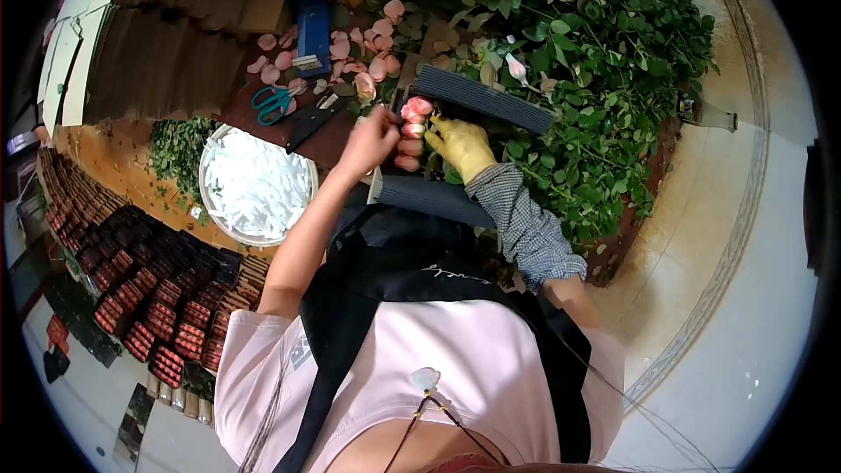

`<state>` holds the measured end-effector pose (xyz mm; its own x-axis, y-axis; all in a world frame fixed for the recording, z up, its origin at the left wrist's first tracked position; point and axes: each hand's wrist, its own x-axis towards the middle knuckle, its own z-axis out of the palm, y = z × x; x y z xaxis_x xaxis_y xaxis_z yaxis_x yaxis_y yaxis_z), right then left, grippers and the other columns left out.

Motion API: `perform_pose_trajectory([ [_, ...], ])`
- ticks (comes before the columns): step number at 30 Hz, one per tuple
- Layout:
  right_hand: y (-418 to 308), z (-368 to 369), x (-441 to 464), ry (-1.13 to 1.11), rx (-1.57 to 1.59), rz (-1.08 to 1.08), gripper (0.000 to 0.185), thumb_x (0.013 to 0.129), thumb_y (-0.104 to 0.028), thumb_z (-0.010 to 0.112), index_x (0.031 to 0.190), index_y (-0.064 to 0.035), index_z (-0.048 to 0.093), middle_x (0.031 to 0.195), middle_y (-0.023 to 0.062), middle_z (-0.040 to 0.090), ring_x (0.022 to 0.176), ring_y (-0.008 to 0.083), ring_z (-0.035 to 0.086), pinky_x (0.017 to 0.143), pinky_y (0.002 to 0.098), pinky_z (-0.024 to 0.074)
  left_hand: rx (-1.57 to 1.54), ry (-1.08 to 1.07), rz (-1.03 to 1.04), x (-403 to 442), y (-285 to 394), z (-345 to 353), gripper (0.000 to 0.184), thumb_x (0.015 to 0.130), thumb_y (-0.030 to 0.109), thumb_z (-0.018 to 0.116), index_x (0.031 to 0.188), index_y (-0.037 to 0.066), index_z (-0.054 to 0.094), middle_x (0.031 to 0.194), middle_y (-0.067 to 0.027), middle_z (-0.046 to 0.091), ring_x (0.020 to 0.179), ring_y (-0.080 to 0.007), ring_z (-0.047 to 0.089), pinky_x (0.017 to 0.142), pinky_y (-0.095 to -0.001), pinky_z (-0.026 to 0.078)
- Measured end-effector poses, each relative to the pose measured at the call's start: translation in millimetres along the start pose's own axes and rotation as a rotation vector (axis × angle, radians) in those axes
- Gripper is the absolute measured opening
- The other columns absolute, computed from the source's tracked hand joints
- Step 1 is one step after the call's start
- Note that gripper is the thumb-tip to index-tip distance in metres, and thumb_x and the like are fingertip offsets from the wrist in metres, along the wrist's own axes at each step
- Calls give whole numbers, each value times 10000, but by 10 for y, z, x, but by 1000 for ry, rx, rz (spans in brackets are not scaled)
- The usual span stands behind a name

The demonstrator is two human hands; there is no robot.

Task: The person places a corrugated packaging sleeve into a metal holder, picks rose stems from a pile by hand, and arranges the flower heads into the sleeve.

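Note:
A short row of pink-and-cream roses (412, 133) lies between two dark ribbed panels, the upper panel (482, 96) and the lower panel (429, 199). My left hand (372, 138), bare, is just left of the blooms with its fingers curled together. Whatever is in its fingertips is too small to make out. In a yellow glove, my right hand (464, 147) reaches in from the other side, thumb and fingers closed at a rose on the right edge of the row. The stems under the glove are hidden.
Leafy rose stems (604, 88) are heaped at right. Loose petals (350, 48), teal-handled scissors (273, 105), a black-handled tool (311, 123) and a blue tape dispenser (312, 31) lie at upper left. A round basket (203, 180) holds white pieces; cardboard (158, 61) stands behind.

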<state>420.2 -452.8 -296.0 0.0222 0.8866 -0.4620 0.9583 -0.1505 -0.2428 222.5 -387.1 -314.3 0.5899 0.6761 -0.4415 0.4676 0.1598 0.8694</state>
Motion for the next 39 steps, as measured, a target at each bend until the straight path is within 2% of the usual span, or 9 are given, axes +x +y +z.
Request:
perform_pose_trajectory([
  [3, -34, -41, -6, -2, -42, 16, 445, 935, -435, 520, 1264, -146, 598, 1037, 136, 693, 930, 312, 666, 817, 440, 531, 244, 312, 89, 93, -15, -24, 385, 824, 194, 728, 1121, -3, 583, 979, -153, 599, 905, -293, 607, 780, -371, 494],
  [5, -56, -131, 14, -152, 16, 97, 500, 901, -436, 560, 1284, -114, 548, 1139, 140, 664, 1064, 298, 626, 906, 426, 499, 481, 487, 393, 201, 9, 122, 465, 771, 264, 784, 1115, 20, 589, 1133, -180, 538, 1054, -361, 530, 881, -417, 461],
  [9, -114, -157, 8, -95, -35, 104, 530, 871, -417, 611, 1297, -109, 536, 1142, 136, 663, 1046, 300, 633, 906, 419, 502, 299, 453, 266, 377, -177, 453, 514, 722, 310, 812, 1096, 8, 632, 1325, -255, 411, 1189, -438, 419, 994, -488, 382],
  [17, -154, -114, -22, 15, -115, 51, 455, 900, -427, 578, 1189, -76, 611, 979, 131, 702, 919, 296, 664, 818, 424, 522, 169, 442, 298, 351, -289, 456, 437, 719, 293, 805, 1027, 19, 657, 1379, -247, 388, 1263, -427, 389, 1014, -468, 382],
  [23, -103, -193, -123, -23, -73, 23, 461, 911, -412, 567, 1223, -74, 604, 1010, 149, 700, 945, 328, 654, 840, 442, 506, 271, 413, 302, 250, -258, 420, 445, 715, 249, 785, 1096, 45, 681, 1398, -240, 407, 1277, -418, 422, 1033, -458, 398],
  [30, -185, -447, -168, 276, 569, 4, 328, 914, -321, 607, 1183, -142, 658, 1035, 161, 693, 936, 318, 667, 821, 389, 535, 318, 427, 313, 280, -237, 434, 331, 741, 232, 754, 1025, 69, 711, 1385, -269, 418, 1273, -438, 409, 1025, -463, 395],
  [33, -336, -479, 22, -35, 86, 61, 407, 980, -420, 455, 1315, -210, 554, 1168, 164, 655, 988, 337, 648, 859, 409, 510, 333, 438, 306, 297, -255, 443, 334, 745, 251, 748, 1030, 79, 714, 1382, -276, 419, 1266, -441, 414, 1001, -471, 412],
  [35, -406, -371, 173, -170, -122, 133, 485, 971, -479, 438, 1325, -165, 544, 1191, 185, 643, 1050, 358, 618, 912, 406, 480, 336, 426, 282, 326, -284, 455, 347, 740, 252, 751, 1037, 77, 713, 1388, -275, 411, 1261, -443, 419, 984, -476, 426],
  [39, -214, 60, 344, 74, 69, 211, 592, 930, -550, 471, 1287, -90, 572, 1246, 195, 608, 1115, 367, 578, 964, 413, 440, 387, 390, 259, 346, -309, 452, 371, 753, 258, 737, 1063, 59, 692, 1406, -264, 393, 1259, -439, 424, 976, -479, 433],
])
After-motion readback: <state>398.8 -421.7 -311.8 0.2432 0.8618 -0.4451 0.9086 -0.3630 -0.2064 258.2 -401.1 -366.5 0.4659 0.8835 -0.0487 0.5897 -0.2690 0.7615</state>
